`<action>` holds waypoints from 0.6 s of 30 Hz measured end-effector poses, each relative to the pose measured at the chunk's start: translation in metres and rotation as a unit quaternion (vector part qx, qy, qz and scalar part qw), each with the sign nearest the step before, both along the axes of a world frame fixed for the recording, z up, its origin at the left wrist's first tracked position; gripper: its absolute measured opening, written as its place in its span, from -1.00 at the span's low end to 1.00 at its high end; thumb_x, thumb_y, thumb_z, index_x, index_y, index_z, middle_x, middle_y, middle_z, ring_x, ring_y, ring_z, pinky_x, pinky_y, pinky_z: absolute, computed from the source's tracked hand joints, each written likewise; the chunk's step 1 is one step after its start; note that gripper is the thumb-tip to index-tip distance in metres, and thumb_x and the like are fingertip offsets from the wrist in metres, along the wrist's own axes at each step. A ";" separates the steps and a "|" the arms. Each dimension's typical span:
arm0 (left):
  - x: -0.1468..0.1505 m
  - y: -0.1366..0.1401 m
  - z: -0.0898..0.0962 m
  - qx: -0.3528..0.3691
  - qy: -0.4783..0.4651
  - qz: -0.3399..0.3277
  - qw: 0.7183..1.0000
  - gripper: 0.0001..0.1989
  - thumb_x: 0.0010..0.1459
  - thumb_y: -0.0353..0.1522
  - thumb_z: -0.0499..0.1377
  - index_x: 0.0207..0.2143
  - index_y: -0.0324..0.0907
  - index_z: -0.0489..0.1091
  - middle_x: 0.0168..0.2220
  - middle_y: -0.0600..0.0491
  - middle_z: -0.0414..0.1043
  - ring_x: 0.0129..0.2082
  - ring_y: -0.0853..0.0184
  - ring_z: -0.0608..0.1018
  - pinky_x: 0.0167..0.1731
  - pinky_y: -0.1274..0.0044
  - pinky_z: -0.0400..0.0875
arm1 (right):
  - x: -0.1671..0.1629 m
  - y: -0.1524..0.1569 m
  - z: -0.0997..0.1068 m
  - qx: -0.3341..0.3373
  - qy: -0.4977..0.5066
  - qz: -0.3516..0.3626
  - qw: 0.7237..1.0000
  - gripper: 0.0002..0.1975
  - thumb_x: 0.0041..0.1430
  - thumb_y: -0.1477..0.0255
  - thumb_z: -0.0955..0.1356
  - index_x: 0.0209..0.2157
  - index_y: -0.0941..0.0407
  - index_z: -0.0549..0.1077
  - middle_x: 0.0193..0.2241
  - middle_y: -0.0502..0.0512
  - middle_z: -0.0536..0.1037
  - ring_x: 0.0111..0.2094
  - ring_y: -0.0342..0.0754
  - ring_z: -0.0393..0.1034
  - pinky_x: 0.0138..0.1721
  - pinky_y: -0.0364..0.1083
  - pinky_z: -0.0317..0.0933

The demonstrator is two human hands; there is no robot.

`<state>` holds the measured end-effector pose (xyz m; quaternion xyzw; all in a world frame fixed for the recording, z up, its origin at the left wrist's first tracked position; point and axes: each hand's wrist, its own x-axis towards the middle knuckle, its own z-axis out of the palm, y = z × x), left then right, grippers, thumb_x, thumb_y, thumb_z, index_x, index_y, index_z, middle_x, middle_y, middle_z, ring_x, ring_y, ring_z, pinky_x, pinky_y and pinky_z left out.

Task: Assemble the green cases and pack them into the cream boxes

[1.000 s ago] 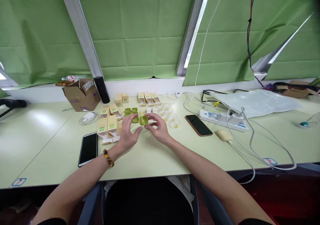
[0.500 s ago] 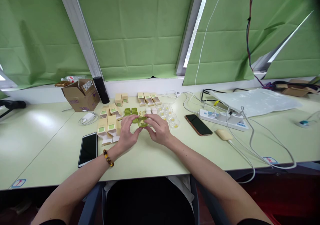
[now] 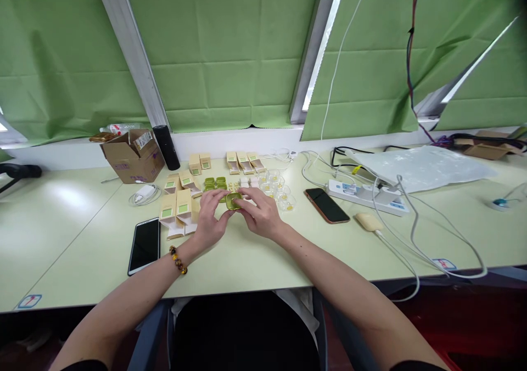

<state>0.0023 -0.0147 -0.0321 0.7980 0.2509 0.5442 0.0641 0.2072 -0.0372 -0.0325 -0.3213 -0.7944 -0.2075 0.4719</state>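
A small square green plastic case (image 3: 231, 204) is held just above the table between both hands. My left hand (image 3: 211, 220) grips its left side with thumb and fingers. My right hand (image 3: 262, 215) is closed at its right side, with a fingertip reaching into the hollow. What lies under that fingertip is hidden. Just beyond the hands are more green cases (image 3: 216, 182), a few small pale yellow pieces (image 3: 233, 186) and white blocks (image 3: 249, 182). Clear plastic cups with yellow bits (image 3: 284, 195) stand to the right. Folded beige cartons with green windows (image 3: 184, 203) stand on the left.
A phone (image 3: 144, 246) lies at the left and another phone (image 3: 327, 205) at the right. Farther right are a white power strip (image 3: 366, 196), a cream earbud case (image 3: 368, 222) and loose cables. A cardboard box (image 3: 134, 159) and a black cylinder (image 3: 166, 147) stand at the back left.
A right fingertip has moved into the green case and now covers the pale spot seen inside it before. The left hand keeps almost the same place.
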 end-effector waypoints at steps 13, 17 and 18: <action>0.000 0.002 -0.003 0.011 -0.011 0.015 1.000 -0.60 0.31 -0.32 0.30 0.18 -0.06 0.42 0.06 -0.11 0.49 0.11 0.08 0.49 0.13 0.18 0.42 | -0.002 0.000 0.005 -0.048 0.001 0.013 0.999 -0.74 0.37 0.51 0.35 0.03 -0.01 0.55 0.06 0.26 0.54 0.08 0.18 0.38 -0.12 0.11 0.53; 0.000 0.000 -0.001 0.013 -0.009 0.015 1.000 -0.60 0.32 -0.33 0.28 0.19 -0.05 0.41 0.04 -0.10 0.49 0.09 0.09 0.49 0.12 0.19 0.43 | -0.002 0.001 0.002 -0.050 0.034 0.036 0.998 -0.73 0.37 0.49 0.37 0.04 -0.04 0.56 0.06 0.24 0.55 0.06 0.16 0.40 -0.11 0.11 0.54; 0.000 0.000 -0.001 0.016 -0.009 0.013 1.000 -0.60 0.32 -0.33 0.28 0.19 -0.05 0.41 0.04 -0.10 0.50 0.09 0.09 0.49 0.12 0.19 0.42 | -0.002 0.002 0.001 -0.049 0.038 0.038 0.997 -0.73 0.37 0.48 0.37 0.04 -0.03 0.55 0.06 0.24 0.55 0.05 0.16 0.42 -0.10 0.12 0.54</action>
